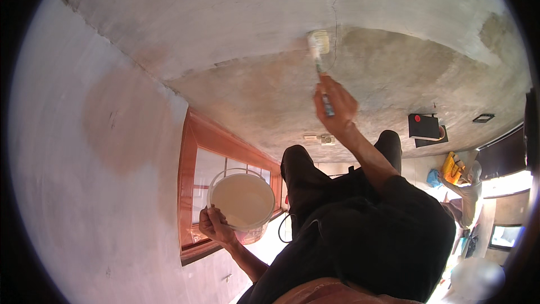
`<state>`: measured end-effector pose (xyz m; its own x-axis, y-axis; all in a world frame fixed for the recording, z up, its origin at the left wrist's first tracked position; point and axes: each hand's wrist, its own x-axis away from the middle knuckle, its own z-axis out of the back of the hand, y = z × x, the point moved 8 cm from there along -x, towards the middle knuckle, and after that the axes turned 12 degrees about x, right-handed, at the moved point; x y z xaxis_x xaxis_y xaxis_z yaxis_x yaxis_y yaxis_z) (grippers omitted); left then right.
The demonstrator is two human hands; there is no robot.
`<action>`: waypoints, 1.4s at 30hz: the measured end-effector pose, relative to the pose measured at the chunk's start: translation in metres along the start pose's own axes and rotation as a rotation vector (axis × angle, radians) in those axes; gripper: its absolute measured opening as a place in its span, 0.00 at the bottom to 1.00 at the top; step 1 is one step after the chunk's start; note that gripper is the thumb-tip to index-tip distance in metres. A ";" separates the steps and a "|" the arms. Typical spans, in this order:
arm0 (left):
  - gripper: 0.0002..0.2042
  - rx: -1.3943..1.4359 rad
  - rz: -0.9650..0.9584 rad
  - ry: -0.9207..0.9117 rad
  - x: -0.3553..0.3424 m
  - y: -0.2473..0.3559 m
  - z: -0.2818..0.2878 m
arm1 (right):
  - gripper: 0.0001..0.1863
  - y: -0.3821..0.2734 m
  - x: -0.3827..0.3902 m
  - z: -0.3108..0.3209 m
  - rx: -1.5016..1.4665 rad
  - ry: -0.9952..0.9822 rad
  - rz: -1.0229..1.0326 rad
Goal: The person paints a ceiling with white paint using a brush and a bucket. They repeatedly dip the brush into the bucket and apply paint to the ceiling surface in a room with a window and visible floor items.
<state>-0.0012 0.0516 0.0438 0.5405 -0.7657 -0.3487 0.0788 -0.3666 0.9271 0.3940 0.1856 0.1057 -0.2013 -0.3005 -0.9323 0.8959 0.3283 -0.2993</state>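
Gripping a paintbrush (318, 63) by the handle, this person's right hand (336, 104) has the bristles (320, 41) up on the wall (394, 73), smack on the lower edge of the pale coat (236, 11). Left hand (215, 224) has a bucket (256, 234) of creamy liquid (242, 200) by the rim.

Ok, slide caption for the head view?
Right hand holds a paintbrush against the wall; left hand grips a bucket of pale liquid.

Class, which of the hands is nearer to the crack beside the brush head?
Right. The right hand grips the brush below the crack; the left hand, at the bucket, is farther down and left.
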 end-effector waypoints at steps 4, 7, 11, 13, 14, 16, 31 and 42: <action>0.15 0.046 -0.021 -0.016 0.006 0.000 0.005 | 0.16 -0.038 -0.003 -0.047 -0.182 -0.070 -0.021; 0.15 0.015 0.023 0.037 0.011 0.006 0.011 | 0.14 -0.071 -0.003 -0.079 -0.323 -0.108 -0.002; 0.15 0.000 -0.016 0.009 0.014 0.007 0.017 | 0.14 -0.064 -0.013 -0.074 -0.385 -0.089 0.004; 0.15 -0.002 -0.004 0.027 0.015 0.008 0.014 | 0.13 -0.033 -0.018 -0.052 -0.352 -0.089 -0.072; 0.15 0.003 -0.019 0.011 0.016 0.007 0.015 | 0.13 -0.010 -0.015 -0.039 -0.352 -0.121 -0.156; 0.15 0.015 -0.047 -0.022 0.014 0.006 0.018 | 0.13 0.022 -0.006 -0.002 -0.314 -0.062 -0.173; 0.14 0.042 0.020 -0.003 0.011 0.000 0.012 | 0.18 -0.021 -0.005 0.015 -0.077 0.029 0.006; 0.13 -0.047 0.028 0.123 0.045 0.011 0.050 | 0.11 -0.192 -0.009 -0.171 -0.709 -0.175 -0.055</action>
<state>-0.0175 -0.0132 0.0311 0.6418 -0.7035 -0.3054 0.0996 -0.3183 0.9427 0.1561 0.2786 0.1371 -0.1195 -0.4524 -0.8838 0.4027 0.7916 -0.4596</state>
